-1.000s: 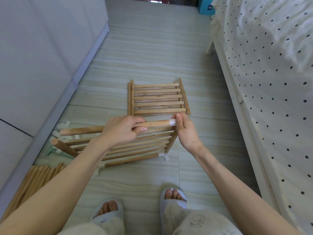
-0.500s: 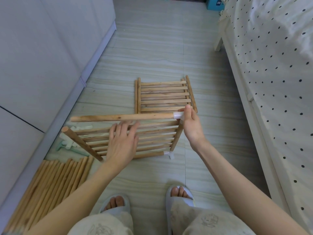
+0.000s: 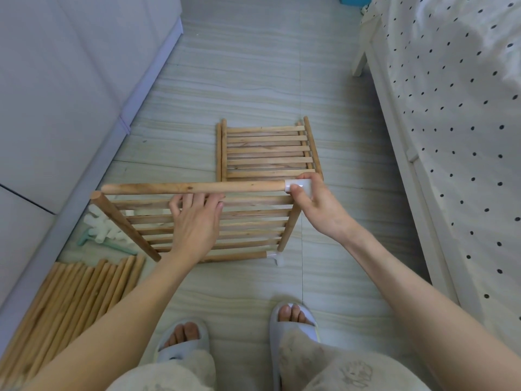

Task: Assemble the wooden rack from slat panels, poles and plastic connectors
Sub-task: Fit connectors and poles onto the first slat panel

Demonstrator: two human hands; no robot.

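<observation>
A round wooden pole [image 3: 194, 188] is held level above the slat panel [image 3: 248, 221], its right end seated in a white plastic connector [image 3: 296, 185]. More slat panels [image 3: 267, 150] lie stacked flat beyond (spare poles [image 3: 73, 289] bundled at lower left).

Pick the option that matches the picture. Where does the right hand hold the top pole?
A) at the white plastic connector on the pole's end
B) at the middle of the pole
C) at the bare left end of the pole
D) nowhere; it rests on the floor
A: the right hand pinches the white plastic connector capping the right end of the top pole.
</observation>
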